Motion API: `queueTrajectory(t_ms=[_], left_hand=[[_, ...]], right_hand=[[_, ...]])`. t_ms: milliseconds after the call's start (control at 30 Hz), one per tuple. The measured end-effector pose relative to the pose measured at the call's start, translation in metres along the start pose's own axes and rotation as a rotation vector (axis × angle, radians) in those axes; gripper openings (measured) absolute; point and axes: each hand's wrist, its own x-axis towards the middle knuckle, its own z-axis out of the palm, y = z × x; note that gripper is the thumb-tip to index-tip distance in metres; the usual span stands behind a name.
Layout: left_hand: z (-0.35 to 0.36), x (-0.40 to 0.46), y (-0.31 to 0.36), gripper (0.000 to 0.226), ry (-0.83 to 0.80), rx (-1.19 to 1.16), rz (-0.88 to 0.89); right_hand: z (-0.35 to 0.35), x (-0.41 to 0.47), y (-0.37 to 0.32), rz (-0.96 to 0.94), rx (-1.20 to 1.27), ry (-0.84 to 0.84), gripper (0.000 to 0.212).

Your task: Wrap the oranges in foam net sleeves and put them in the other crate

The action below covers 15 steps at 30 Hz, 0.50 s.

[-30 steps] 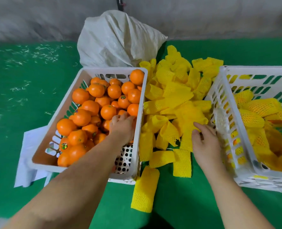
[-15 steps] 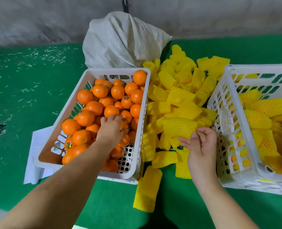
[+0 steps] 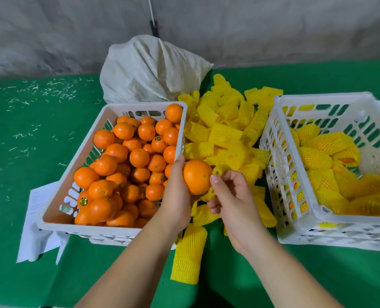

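Note:
My left hand (image 3: 176, 194) grips a bare orange (image 3: 197, 176) and holds it up between the two crates. My right hand (image 3: 231, 196) is right beside the orange with curled fingers pinching a yellow foam net sleeve (image 3: 208, 195), which is mostly hidden under the fruit and the hand. The white left crate (image 3: 82, 152) is full of unwrapped oranges (image 3: 126, 165). In the white right crate (image 3: 284, 165) lie several oranges wrapped in yellow sleeves (image 3: 331, 174). A pile of loose sleeves (image 3: 224, 130) covers the green table between the crates.
A white woven sack (image 3: 149, 70) leans against the wall behind the left crate. White paper (image 3: 38, 223) sticks out from under that crate. One flat sleeve (image 3: 188, 254) lies near the table's front. Green cloth (image 3: 29, 130) covers the table at the left.
My left hand has lifted an orange out of the left crate and brought it to the middle. My right hand has picked a sleeve off the pile and drawn it to the orange.

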Motion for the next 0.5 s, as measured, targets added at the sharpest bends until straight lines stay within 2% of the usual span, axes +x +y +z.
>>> queueTrajectory(t_ms=[100,267,333,433,500], left_hand=[[-0.007,-0.002,-0.003,0.052,-0.036,-0.020,-0.058],[-0.019,-0.002,-0.004,0.070,-0.111,0.012,-0.152],[-0.022,-0.001,-0.005,0.064,-0.131,-0.003,-0.163],[-0.027,-0.002,-0.001,0.053,-0.177,-0.103,-0.232],[-0.031,-0.001,-0.001,0.051,-0.219,-0.162,-0.276]], right_hand=[[-0.002,-0.005,0.006,0.045,-0.031,0.029,0.025],[-0.006,-0.001,0.014,0.003,-0.205,0.054,0.004],[-0.009,0.002,0.011,0.052,-0.187,0.058,0.014],[-0.016,0.006,0.004,0.228,0.105,-0.033,0.047],[-0.020,0.008,0.001,0.311,0.261,-0.093,0.048]])
